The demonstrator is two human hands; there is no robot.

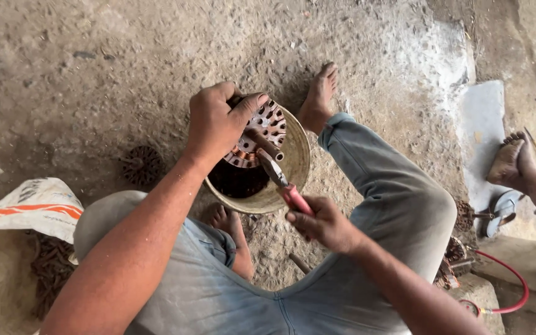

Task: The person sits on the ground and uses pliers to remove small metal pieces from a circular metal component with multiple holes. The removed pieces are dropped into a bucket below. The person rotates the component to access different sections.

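At the centre of the frame the left hand (218,124) lies over the top of a round motor stator (259,133), its fingers curled around the upper left edge and the thumb pressed across the slotted metal face. The stator, with a copper-coloured band along its lower edge and a short steel shaft (268,147) sticking out of its middle, sits tilted inside a worn metal bowl (296,164) that rests on the dirt floor (94,74) between the person's bare feet.

Just below and to the right, the right hand (324,223) is clenched around the red handles of a pair of pliers (283,183). The tool slants up and to the left, and its dark nose reaches the stator beside the shaft; whether the nose grips anything cannot be made out.

The person squats in grey trousers (398,186), knees spread to either side of the bowl. At the left edge lies a white sack (32,205) with an orange stripe, and a dark coil of wire (142,164) rests on the floor just above it. At the right edge another person's foot (513,161) rests near a sandal (500,211), with a red hose (516,279) curving in the lower right corner.
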